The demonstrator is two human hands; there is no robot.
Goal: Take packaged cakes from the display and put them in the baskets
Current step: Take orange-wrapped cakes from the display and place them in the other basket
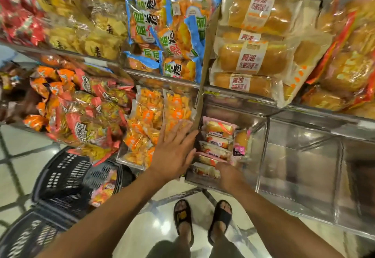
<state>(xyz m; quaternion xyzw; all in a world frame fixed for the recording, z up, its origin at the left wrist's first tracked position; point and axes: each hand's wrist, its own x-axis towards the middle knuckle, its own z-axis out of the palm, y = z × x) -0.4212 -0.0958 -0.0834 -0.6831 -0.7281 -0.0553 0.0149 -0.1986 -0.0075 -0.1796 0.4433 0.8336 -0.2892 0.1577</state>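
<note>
Head view: the packaged cakes [218, 129], in pink-edged wrappers, lie in a row in a steel compartment [261, 146] at the centre of the frame. Each pack's long axis runs left to right across the picture, and the row runs from the back of the bin toward the person. The right hand [228, 174] is the nearer one. It is seen from the back at the front end of the row, over the closest pack [205, 170], with the rest of the cakes just beyond it toward the top of the frame. Its fingers dip down out of sight, so I cannot tell whether they have closed on a pack or only touch it.

The left hand [172, 150] is spread flat with its fingers straight and holds nothing. It hovers over the orange snack bags [146, 119], its fingertips at the cardboard divider [199, 103] and its thumb just beside the cakes.

The baskets [60, 176] sit on the floor at lower left, well apart from the bin, so a lifted pack would have to travel down and left, probably across the left arm.
</note>
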